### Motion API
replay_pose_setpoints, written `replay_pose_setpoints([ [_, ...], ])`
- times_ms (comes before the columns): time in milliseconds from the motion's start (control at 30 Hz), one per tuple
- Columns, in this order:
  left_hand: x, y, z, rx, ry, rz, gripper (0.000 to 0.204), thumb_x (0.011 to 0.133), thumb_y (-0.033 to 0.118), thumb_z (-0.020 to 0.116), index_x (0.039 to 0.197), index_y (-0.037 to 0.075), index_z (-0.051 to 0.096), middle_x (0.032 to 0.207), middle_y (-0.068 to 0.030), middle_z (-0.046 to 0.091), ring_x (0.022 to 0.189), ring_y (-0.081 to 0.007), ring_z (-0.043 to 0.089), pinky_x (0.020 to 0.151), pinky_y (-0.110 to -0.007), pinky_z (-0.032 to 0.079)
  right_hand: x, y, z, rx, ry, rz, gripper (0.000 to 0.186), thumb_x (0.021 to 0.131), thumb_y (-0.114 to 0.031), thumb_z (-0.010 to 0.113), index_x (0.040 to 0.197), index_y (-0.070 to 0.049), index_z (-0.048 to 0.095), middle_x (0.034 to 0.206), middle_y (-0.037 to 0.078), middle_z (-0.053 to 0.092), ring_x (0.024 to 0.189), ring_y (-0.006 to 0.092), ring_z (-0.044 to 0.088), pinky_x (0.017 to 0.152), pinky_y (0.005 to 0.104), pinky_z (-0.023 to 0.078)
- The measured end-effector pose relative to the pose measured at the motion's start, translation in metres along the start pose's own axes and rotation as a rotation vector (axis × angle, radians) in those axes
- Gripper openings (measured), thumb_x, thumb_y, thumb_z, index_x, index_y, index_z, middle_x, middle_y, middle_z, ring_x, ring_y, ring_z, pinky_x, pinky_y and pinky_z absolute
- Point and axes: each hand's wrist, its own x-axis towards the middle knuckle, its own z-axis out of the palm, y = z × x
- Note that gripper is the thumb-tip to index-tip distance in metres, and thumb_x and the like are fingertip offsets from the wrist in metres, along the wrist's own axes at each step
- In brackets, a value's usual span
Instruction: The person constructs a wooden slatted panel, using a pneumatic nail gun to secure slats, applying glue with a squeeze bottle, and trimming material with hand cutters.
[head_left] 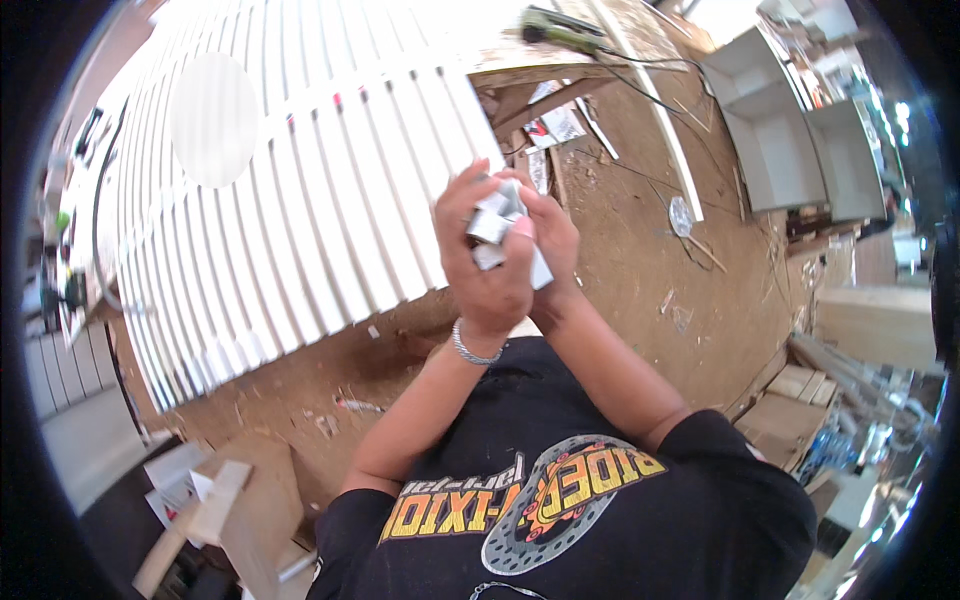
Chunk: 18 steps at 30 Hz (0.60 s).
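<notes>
My left hand (475, 260) and my right hand (555, 240) are cupped together at the centre, fingers bent round a bunch of small white blocks or offcuts (488, 222), partly hidden by the fingers. A silvery bracelet circles my left wrist. Just beyond and left of my hands, long white slats (350, 170) lie in parallel rows with narrow gaps, some with small dark or red marks.
A wooden bench (490, 58) carries an olive power tool (550, 32) with a cord. A long white strip (670, 150) and cabinet boxes (760, 160) are to the right. Scraps dot the brown floor (640, 330). Wooden offcuts (220, 490) lie lower left, stacked boards (800, 390) lower right.
</notes>
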Motion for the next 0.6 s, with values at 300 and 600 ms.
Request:
replay_pose_setpoints([
  [300,-0.139,-0.128,0.237,0.156,-0.745,-0.263,0.037,0.083,0.013,0.068,0.117,0.006,0.056,0.125,-0.0171,0.060,0.120,-0.0358,0.056,0.109,-0.050,0.039,-0.063,-0.137,-0.291,0.270,0.673,-0.218,0.027,0.102,-0.027,0.047,0.109,-0.005,0.063,0.104,0.010,0.070,0.093,0.0222,0.069,0.083,0.0369,0.057],
  [600,-0.192,-0.257,0.270,0.697,-0.873,-0.688,0.060,0.089,0.030,0.070,0.139,0.003,0.051,0.152,-0.0339,0.034,0.141,-0.0489,0.035,0.118,-0.053,0.028,-0.002,-0.088,-0.480,0.329,0.707,0.171,0.030,0.099,-0.025,0.049,0.112,-0.005,0.066,0.101,0.008,0.072,0.094,0.0227,0.070,0.084,0.0405,0.058],
])
